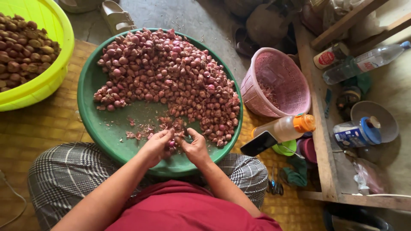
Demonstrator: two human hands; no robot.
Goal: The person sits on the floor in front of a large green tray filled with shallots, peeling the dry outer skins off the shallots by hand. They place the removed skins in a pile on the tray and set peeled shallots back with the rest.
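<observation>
A wide green basin [100, 128] rests on my lap, heaped with small red shallots [167, 72] and loose peel scraps near its front. My left hand [155, 145] and my right hand [193, 147] meet over the basin's near rim. Between their fingertips sits one shallot [172, 143], pinched from both sides. My right hand also seems to grip a small dark blade, mostly hidden by the fingers.
A yellow-green tub [43, 81] of brownish unpeeled shallots stands at the left. A pink mesh basket [278, 83] leans at the right, beside a bottle with an orange cap [284, 127], a phone [258, 143], scissors [275, 186] and a wooden shelf [321, 141] with containers.
</observation>
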